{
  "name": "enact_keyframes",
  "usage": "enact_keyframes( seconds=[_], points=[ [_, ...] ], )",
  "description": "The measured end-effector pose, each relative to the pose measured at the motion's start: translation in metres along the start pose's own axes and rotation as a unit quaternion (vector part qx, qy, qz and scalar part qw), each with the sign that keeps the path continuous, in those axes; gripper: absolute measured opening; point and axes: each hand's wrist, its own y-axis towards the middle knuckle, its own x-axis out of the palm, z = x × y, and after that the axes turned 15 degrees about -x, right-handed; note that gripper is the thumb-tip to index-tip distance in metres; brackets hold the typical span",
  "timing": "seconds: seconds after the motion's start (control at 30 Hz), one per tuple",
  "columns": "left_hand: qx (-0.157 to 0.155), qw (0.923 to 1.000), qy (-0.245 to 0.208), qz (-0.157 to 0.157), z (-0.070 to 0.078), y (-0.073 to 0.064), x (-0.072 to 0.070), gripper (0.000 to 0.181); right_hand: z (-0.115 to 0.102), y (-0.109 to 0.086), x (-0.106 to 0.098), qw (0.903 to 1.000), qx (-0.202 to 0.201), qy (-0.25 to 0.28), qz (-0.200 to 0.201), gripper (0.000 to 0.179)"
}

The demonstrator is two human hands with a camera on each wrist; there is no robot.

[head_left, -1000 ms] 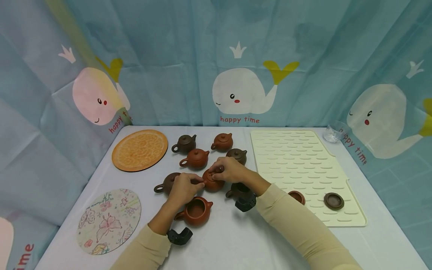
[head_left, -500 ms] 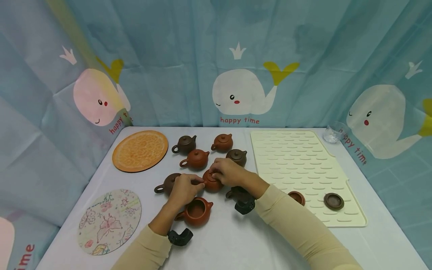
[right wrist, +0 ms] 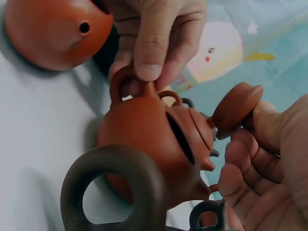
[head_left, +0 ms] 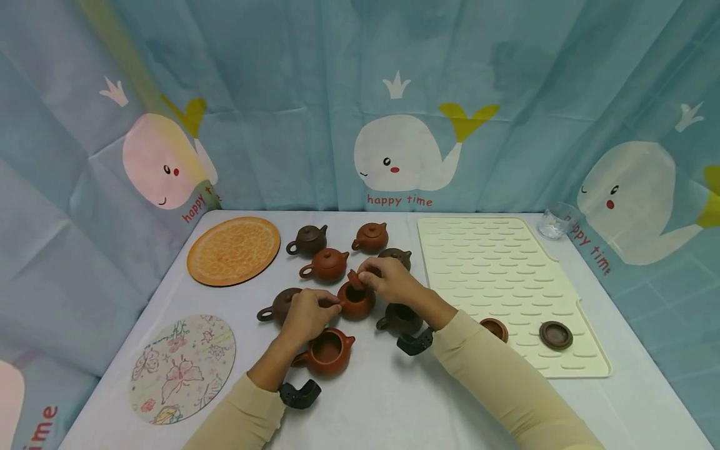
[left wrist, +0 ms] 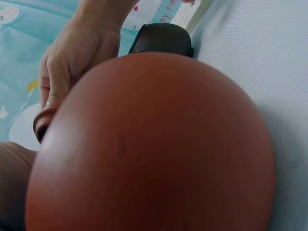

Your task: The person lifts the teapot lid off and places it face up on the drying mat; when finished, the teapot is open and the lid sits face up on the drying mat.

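My left hand [head_left: 305,317] pinches the loop handle of a red-brown clay teapot [head_left: 357,308], thumb on top in the right wrist view. The knob of that teapot's lid [right wrist: 235,109] is between the thumb and fingers of my right hand [head_left: 389,281]. Tilted, the lid is held just above the uncovered mouth. A lidless red teapot [head_left: 328,365] stands in front of my left hand, its round belly filling much of the left wrist view. Beside my right wrist sits a lidless dark teapot [head_left: 402,322]. My left hand partly covers a dark brown teapot [head_left: 279,306].
Behind stand lidded teapots, among them a red one [head_left: 329,265] and a dark one [head_left: 309,240]. Two lids, one dark [head_left: 556,335], lie on the cream mat [head_left: 484,262] at right. A clear cup [head_left: 554,223] and round orange [head_left: 233,251] and floral mats [head_left: 181,369] flank them.
My right hand has lifted the lid off the red-brown teapot and tilted it, showing the dark opening. My left hand has stayed at the handle.
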Motion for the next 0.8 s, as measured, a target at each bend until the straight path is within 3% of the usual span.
enact_keyframes(
  seconds=[0.1, 0.2, 0.27, 0.4, 0.5, 0.6, 0.7, 0.8],
  points=[
    [-0.001, 1.0000, 0.000, 0.000, 0.000, 0.000, 0.000, 0.005, 0.000, -0.002, -0.004, 0.9961, 0.024, 0.080, 0.028, 0.011],
    [-0.005, 1.0000, -0.001, -0.001, 0.001, -0.001, -0.001, 0.005, 0.000, -0.004, -0.009, 0.9778, 0.058, 0.190, 0.066, 0.014],
    [-0.009, 1.0000, -0.001, -0.003, 0.001, -0.001, -0.001, 0.005, 0.000, -0.005, -0.012, 0.9546, 0.083, 0.270, 0.094, 0.017],
    [-0.014, 0.9999, 0.000, -0.003, 0.001, -0.002, -0.001, 0.004, -0.002, -0.008, -0.018, 0.8972, 0.108, 0.405, 0.138, 0.040],
    [-0.015, 0.9999, -0.001, -0.004, 0.001, -0.002, -0.001, 0.004, -0.005, -0.009, -0.021, 0.8602, 0.116, 0.472, 0.156, 0.052],
    [-0.010, 0.9999, 0.001, -0.003, 0.001, -0.002, -0.001, 0.004, -0.007, -0.011, -0.025, 0.8247, 0.129, 0.521, 0.177, 0.046],
    [-0.006, 1.0000, 0.005, -0.001, 0.001, -0.001, -0.001, 0.004, -0.008, -0.014, -0.029, 0.8047, 0.134, 0.545, 0.195, 0.034],
    [-0.004, 1.0000, 0.005, -0.001, 0.000, -0.001, -0.001, 0.003, -0.008, -0.017, -0.034, 0.8016, 0.125, 0.549, 0.200, 0.025]
  ],
)
